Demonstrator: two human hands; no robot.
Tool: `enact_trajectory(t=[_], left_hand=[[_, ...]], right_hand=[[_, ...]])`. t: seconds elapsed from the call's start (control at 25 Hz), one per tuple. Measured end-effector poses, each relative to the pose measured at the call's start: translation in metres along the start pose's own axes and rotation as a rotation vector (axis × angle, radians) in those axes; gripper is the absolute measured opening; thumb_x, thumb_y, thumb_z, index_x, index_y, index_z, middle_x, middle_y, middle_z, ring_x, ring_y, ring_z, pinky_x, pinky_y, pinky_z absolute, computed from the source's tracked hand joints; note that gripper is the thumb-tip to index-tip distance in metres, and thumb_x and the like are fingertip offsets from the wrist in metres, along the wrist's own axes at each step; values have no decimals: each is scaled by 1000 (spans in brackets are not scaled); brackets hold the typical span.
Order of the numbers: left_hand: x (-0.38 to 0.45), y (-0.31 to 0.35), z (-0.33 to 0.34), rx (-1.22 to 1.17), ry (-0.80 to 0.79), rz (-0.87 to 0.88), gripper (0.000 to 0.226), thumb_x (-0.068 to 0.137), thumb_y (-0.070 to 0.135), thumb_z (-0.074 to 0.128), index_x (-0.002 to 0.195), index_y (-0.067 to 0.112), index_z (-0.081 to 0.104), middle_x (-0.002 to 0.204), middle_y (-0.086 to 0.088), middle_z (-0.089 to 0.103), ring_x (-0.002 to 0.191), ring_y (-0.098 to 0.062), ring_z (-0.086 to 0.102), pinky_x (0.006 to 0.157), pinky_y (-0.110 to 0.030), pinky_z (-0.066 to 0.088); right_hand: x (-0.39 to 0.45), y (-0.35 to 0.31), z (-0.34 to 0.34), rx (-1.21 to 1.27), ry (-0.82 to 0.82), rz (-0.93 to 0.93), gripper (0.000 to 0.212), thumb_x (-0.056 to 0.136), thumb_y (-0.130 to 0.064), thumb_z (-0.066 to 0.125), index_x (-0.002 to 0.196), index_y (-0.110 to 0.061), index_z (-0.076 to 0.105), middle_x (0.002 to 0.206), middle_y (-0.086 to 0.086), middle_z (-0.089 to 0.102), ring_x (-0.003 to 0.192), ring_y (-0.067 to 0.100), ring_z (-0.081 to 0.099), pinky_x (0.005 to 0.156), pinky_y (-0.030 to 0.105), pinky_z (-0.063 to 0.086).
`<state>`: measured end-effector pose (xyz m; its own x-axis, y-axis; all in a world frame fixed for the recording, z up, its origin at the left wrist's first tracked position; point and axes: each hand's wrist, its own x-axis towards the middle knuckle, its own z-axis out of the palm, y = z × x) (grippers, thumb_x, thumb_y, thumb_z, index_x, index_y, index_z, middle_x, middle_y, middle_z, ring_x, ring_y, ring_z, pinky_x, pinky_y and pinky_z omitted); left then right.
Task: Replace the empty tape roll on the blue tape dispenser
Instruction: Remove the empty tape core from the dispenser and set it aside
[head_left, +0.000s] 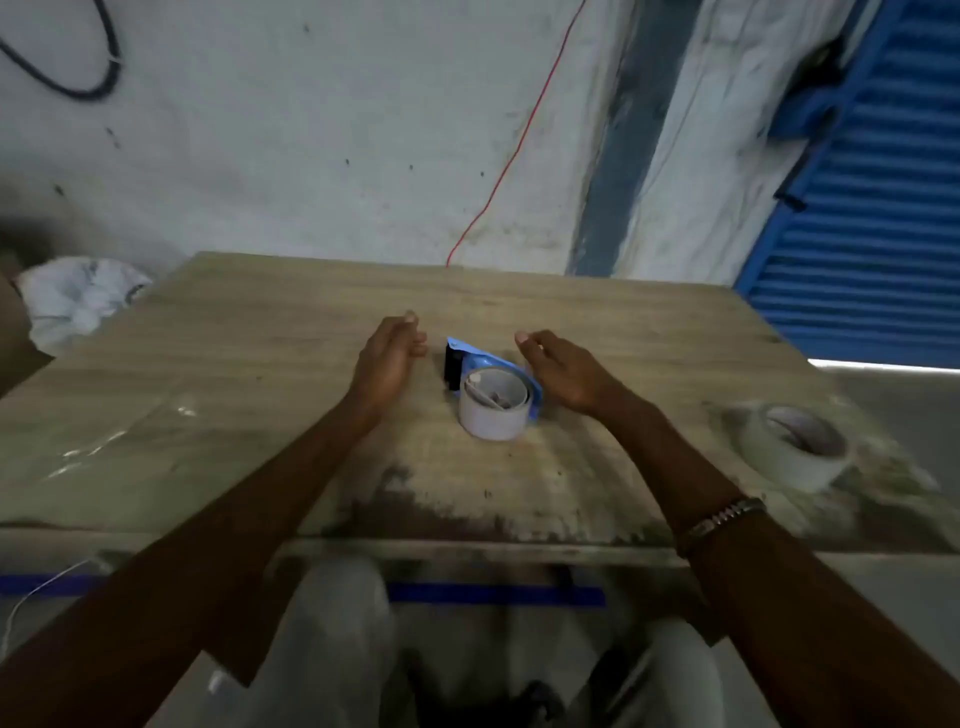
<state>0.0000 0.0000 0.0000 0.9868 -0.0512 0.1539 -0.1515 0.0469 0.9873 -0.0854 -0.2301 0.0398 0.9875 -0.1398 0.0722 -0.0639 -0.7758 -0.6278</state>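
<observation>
Dispenser (485, 366), blue, sits on the table (260, 332) carrying a pale roll (496, 410), flanked by both hands. Left hand (387, 358) and right hand (563, 371) hover just beside it, fingers loosely spread, holding nothing.

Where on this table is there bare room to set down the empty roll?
Free: the far strip behind the dispenser, and the stretch between the right hand and spare tape roll. Crowded: the centre, between both hands. The left side holds clear film.

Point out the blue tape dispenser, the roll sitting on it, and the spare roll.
blue tape dispenser (480, 359): head view, blue side plate.
mounted roll (493, 421): head view, outer wall.
spare roll (789, 460): head view, outer wall.
</observation>
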Motion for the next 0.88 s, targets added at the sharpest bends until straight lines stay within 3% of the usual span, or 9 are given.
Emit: enact_trajectory(t=[0.08,0.16,0.28,0.4,0.52,0.6,0.72,0.8,0.88], left_hand=[[-28,5,-7,35,-22,-28,9,102,23,58,95,22,64,96,-9,70,79,-17,64,82,-28,52],[-50,7,-11,85,-98,-40,3,94,26,66,94,28,65,96,-4,72,81,-18,66,90,-39,54],[-59,7,-10,253,-200,-48,34,73,33,77,105,31,66,100,-1,75,97,-25,71,98,-41,53],[-64,18,-4,375,-243,-26,56,78,9,82,129,13,60,110,-8,71,96,-21,67,91,-30,51],[-35,6,-3,375,-277,-8,70,80,-6,79,143,5,49,122,-12,59,84,-15,63,81,-22,52],[0,-5,-3,403,-314,52,75,81,-8,78,147,7,46,131,-13,58,89,-14,65,84,-18,54],[31,-8,1,434,-281,102,61,87,6,78,142,15,55,124,-8,68,104,-18,68,93,-19,52],[49,-12,4,437,-170,98,38,92,17,74,128,16,64,106,0,71,93,-12,68,76,-5,47],[57,-17,4,420,-95,95,18,93,25,73,109,18,67,91,8,71,80,-2,66,67,-7,46]], right_hand=[[-28,-5,3,0,26,-34,52,111,-52,38,128,-11,65,126,17,70,112,27,62,87,32,37],[-51,-8,10,1,49,-66,55,108,-56,42,132,-12,64,127,15,69,113,26,62,89,32,40],[-70,-11,24,-59,35,-129,70,90,-75,56,132,-20,63,128,9,66,114,22,62,90,34,49],[-68,-10,32,-101,55,-184,78,75,-65,79,137,-21,61,136,7,60,120,20,60,98,35,52],[-39,-3,30,-26,16,-158,69,69,-51,92,126,-26,61,126,0,66,106,14,66,87,24,49],[-3,3,25,63,-56,-120,75,60,-50,90,120,-28,51,122,2,67,95,8,67,78,14,51],[42,6,22,106,-116,-97,88,49,-51,84,123,-31,41,132,6,57,113,17,64,89,21,54],[72,10,23,101,-119,-102,91,48,-51,82,127,-36,39,141,2,46,130,20,51,100,26,48],[92,19,27,159,-104,-112,97,54,-41,89,135,-34,37,145,0,42,134,19,50,99,18,46]])
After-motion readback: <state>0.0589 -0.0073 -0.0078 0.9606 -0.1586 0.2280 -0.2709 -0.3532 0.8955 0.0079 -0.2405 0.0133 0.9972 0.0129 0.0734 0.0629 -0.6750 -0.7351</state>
